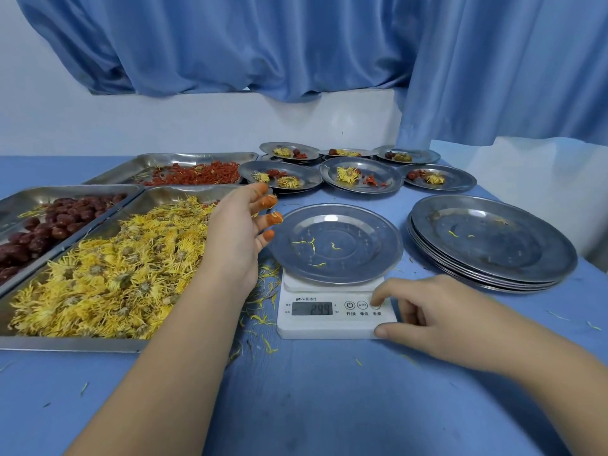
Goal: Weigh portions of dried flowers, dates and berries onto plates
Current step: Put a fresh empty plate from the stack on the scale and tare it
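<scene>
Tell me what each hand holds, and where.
Nothing held. Left hand hovers open by the flowers; right hand presses a button on the scale, thumb at its front corner.

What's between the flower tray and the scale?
Head view: loose yellow petals strewn on the blue tabletop between flower tray and scale, with the left forearm partly over that strip.

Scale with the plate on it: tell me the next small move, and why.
Probably press the rightmost button, at the fingertip of the right hand, to zero the scale. Its display shows a non-zero reading, while the plate holds only a few stray petals. The left hand hovers open beside the flowers.
</scene>
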### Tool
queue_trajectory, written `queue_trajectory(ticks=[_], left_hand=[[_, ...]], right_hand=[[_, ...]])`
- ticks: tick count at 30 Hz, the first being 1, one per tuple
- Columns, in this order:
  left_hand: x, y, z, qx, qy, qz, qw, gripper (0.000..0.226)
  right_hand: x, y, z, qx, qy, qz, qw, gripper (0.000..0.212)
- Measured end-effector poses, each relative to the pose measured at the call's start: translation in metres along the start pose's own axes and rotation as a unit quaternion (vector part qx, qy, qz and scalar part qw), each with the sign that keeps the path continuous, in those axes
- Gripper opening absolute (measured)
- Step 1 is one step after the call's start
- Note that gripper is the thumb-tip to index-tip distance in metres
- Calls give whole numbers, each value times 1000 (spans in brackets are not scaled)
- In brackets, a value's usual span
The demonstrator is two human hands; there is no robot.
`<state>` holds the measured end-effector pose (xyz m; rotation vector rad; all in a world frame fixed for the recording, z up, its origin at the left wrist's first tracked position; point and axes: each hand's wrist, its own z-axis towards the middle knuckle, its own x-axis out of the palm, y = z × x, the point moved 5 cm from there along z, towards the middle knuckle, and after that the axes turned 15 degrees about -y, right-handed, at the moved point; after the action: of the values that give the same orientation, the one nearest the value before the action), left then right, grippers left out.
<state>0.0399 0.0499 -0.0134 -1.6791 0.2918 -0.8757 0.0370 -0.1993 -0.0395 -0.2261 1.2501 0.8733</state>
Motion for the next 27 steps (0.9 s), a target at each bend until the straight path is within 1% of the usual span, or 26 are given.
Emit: queue_trajectory(ticks=[3,8,16,19,21,25,27], left_hand=[[0,0,-1,3,0,6,1000,14],[1,0,-2,12,3,16,1000,14],[6,1,-10,24,6,61,998,13],[7,1,-11,34,7,79,996,12],[7,0,-11,45,4,82,996,13],[7,-2,-10,63,8,62,996,12],[9,-2,-11,64,26,49,996,13]], right_hand=[[2,0,-1,29,5,5,1000,37],[6,3,-1,87,18,47,995,30],[1,4,-2,87,34,29,995,41],[1,5,-5,68,17,-2,998,45],[1,7,-6,51,-8,-17,998,47],[0,8,1,57,-55,54,995,43],[1,6,5,61,-67,65,994,39]])
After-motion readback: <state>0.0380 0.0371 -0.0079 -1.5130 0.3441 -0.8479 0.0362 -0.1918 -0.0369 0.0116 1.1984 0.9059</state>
